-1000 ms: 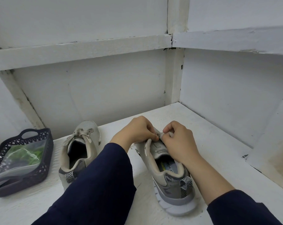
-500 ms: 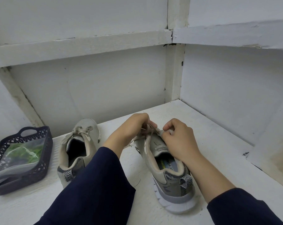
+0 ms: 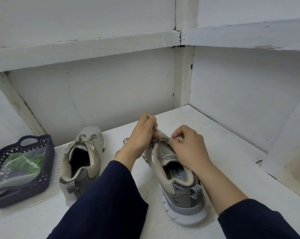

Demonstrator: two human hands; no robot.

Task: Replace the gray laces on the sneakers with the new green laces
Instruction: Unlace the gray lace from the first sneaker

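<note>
Two grey sneakers stand heel-toward-me on a white shelf. The left sneaker [image 3: 82, 159] keeps its gray lace tied in a bow. Over the right sneaker [image 3: 176, 183], my left hand [image 3: 140, 137] is raised above the toe and grips a gray lace [image 3: 160, 140] that runs taut toward the eyelets. My right hand [image 3: 189, 147] pinches the lace at the top of the tongue. The green laces [image 3: 23, 163] lie in a clear bag inside a dark basket [image 3: 44, 169] at the far left.
White walls close in behind and on the right, with a ledge overhead. A stepped white block [image 3: 287, 163] stands at the right edge of the shelf. My dark sleeves cover the front of the shelf.
My left hand has lifted up and away from the right sneaker's tongue, drawing the gray lace out. My right hand has stayed at the tongue.
</note>
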